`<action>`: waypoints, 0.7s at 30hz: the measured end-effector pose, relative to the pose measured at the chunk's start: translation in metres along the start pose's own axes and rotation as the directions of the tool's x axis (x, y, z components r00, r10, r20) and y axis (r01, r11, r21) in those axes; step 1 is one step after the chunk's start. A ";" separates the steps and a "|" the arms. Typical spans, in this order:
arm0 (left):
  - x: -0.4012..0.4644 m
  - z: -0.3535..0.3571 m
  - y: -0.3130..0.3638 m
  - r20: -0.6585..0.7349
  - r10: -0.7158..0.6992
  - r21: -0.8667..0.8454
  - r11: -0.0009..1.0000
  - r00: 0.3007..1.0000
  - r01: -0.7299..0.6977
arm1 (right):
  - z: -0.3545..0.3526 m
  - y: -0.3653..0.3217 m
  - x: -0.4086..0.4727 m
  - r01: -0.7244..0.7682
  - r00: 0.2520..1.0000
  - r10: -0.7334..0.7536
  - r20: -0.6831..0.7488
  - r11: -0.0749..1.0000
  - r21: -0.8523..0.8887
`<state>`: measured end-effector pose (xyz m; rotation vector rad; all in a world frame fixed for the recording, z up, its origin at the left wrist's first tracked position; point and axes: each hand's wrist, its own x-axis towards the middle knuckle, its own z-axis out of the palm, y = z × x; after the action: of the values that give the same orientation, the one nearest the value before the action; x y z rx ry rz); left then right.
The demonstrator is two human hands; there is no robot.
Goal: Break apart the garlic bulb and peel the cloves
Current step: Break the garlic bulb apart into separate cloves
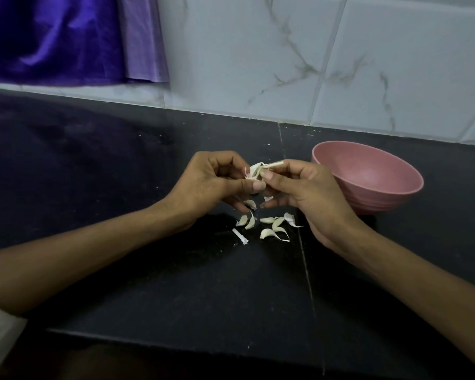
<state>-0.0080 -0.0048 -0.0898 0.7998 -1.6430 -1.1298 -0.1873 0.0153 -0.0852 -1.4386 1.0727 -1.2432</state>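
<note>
Your left hand point(217, 182) and right hand point(299, 187) meet above the dark counter point(148, 283), both gripping the garlic bulb remnant point(254, 171) between them. Left fingers curl tight around its left side, thumb flat along the near edge. Right thumb and forefinger pinch the stiff pale stem point(274, 164) sticking out the far right of the bulb; the other right fingers curl loosely under. The bulb piece is papery white, ragged, with skin flaring at the left edge.

On the counter, just near of your hands, lies a scatter of loose cloves point(269, 231), small, curved, cream, most with pointed tails of skin. One clove point(250, 204) sits right under your left fingertips. A thin white strip of skin point(240, 237) lies at the near-left of the pile.

The pink bowl point(368, 176) is to the right, just behind your right hand; matte, round, with ridged rings low on its outer wall. The counter is black, speckled stone with a seam running near to far. The far wall has white marble-look tiles point(285, 64), and purple shiny cloth point(52, 37) hangs at the far left.
</note>
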 end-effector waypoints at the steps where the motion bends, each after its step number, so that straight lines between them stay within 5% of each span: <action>1: 0.001 -0.001 0.000 -0.010 0.001 0.003 1.000 1.000 -0.001 | 0.000 0.000 0.000 0.003 1.000 -0.003 -0.011 1.000 -0.026; 5: 0.003 -0.003 0.001 -0.051 0.014 0.047 0.999 0.999 -0.012 | 0.000 0.001 0.000 -0.004 0.999 0.000 -0.040 0.996 -0.090; 12: -0.003 -0.002 0.000 0.002 0.199 0.374 0.909 0.980 -0.185 | 0.003 -0.004 -0.003 -0.026 0.999 0.028 0.041 0.998 -0.057; 21: -0.003 -0.005 0.000 -0.002 0.210 0.430 0.883 0.978 -0.189 | 0.004 -0.003 -0.003 -0.029 0.999 0.032 0.032 0.995 -0.090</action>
<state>-0.0023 -0.0041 -0.0900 0.8979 -1.9141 -0.6024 -0.1835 0.0188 -0.0826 -1.4999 1.1364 -1.1585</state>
